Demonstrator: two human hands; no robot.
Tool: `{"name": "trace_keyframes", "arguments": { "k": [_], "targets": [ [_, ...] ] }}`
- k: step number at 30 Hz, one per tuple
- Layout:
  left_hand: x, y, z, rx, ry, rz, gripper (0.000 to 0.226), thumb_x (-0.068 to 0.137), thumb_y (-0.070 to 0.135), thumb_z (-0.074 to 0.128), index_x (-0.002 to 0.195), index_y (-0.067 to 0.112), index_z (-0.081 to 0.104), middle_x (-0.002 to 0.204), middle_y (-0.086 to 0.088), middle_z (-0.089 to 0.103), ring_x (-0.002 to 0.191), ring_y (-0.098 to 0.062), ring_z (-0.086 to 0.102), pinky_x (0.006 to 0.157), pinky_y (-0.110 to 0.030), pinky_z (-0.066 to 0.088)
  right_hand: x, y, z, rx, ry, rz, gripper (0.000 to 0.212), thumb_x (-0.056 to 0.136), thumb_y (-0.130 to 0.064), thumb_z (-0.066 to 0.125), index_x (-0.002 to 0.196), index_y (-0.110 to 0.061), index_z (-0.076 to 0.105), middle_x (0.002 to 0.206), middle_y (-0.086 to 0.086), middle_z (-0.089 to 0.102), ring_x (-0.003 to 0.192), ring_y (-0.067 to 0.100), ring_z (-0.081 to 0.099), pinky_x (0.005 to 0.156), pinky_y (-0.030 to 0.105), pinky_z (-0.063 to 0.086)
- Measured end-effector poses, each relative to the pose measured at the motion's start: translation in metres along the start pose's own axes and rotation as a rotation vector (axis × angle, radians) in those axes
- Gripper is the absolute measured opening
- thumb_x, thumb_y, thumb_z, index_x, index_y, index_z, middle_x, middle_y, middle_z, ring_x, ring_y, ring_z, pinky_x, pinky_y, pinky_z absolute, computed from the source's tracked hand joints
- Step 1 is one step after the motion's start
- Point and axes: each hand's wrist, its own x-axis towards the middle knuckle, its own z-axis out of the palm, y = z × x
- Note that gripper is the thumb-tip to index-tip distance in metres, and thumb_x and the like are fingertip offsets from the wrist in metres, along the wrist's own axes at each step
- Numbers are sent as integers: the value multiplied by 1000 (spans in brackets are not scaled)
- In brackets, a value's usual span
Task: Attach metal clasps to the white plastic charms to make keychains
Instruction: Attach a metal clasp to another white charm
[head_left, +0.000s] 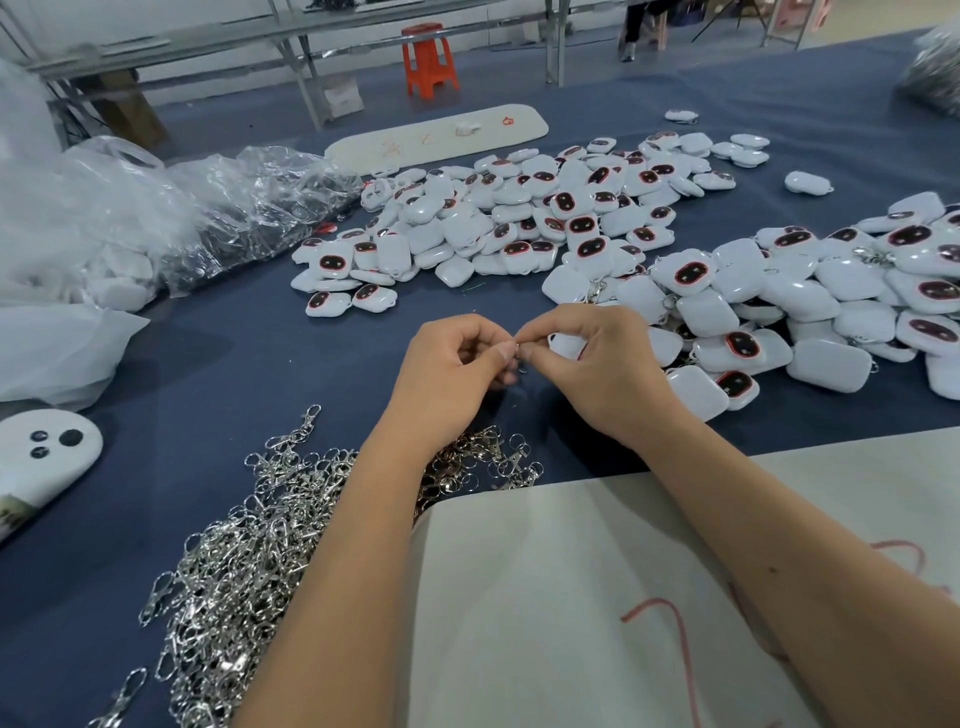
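My left hand (452, 364) and my right hand (592, 364) meet fingertip to fingertip above the blue cloth, both pinching a small metal clasp (518, 353) that is mostly hidden by the fingers. A white charm (566, 344) shows just behind my right hand's fingers; whether the hand holds it I cannot tell. A heap of silver clasps (244, 561) lies under my left forearm. White charms with dark red-rimmed faces form one pile (498, 223) at the centre back and another pile (810, 301) at the right, some there with clasps on.
Clear plastic bags (171, 218) with more parts lie at the left. A white board (597, 597) lies near the front edge under my right forearm, another white board (436, 137) at the back. An orange stool (428, 60) stands beyond the table.
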Motion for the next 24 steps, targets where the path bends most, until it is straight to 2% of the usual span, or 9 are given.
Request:
{"name": "trace_keyframes", "arguments": {
  "k": [3, 6, 8, 14, 16, 19, 24],
  "targets": [
    [0, 0, 1, 33, -1, 11, 22, 98, 7, 63, 82, 18, 72, 72, 1, 73, 70, -14, 71, 76, -36, 62, 0, 0, 0, 7, 0, 10, 10, 89, -8, 78, 89, -16, 82, 83, -9, 76, 75, 5, 66, 69, 13, 43],
    [0, 1, 4, 80, 8, 19, 19, 99, 9, 62, 84, 18, 70, 72, 3, 73, 71, -14, 71, 79, -41, 62, -1, 1, -1, -3, 8, 16, 10, 89, -9, 77, 89, -17, 82, 82, -11, 75, 64, 5, 59, 62, 12, 39],
    [-1, 1, 5, 130, 26, 32, 18, 98, 13, 64, 83, 22, 69, 72, 5, 73, 71, -13, 70, 77, -38, 60, -1, 1, -1, -6, 15, 15, 11, 89, -8, 76, 89, -17, 82, 82, -11, 74, 61, 1, 56, 60, 11, 38],
    [-4, 5, 9, 236, 84, 84, 19, 94, 15, 66, 79, 27, 64, 75, 14, 69, 65, -5, 62, 59, -12, 47, -2, -3, -1, -14, 32, -5, 11, 88, -4, 76, 88, -14, 81, 81, -12, 73, 68, -9, 61, 68, 6, 41],
    [-5, 7, 10, 244, 98, 125, 19, 93, 13, 66, 79, 25, 63, 75, 12, 68, 66, -5, 60, 59, -11, 45, -2, -3, -1, -6, 51, -11, 10, 88, -5, 76, 89, -14, 81, 81, -13, 72, 70, -9, 62, 71, 6, 42],
    [-6, 9, 11, 264, 120, 192, 15, 91, 11, 65, 81, 21, 63, 76, 10, 66, 69, -7, 59, 61, -11, 44, -1, -2, -2, 46, 19, 27, 9, 90, -9, 77, 92, -15, 83, 78, -14, 73, 63, -11, 60, 66, 4, 42],
    [-6, 11, 10, 239, 152, 244, 14, 92, 12, 65, 83, 23, 65, 80, 12, 68, 78, -10, 64, 64, -12, 47, 2, 2, -4, 114, -31, 55, 12, 92, -13, 77, 86, -22, 83, 76, -21, 75, 71, -9, 65, 71, 4, 44]
  ]
}}
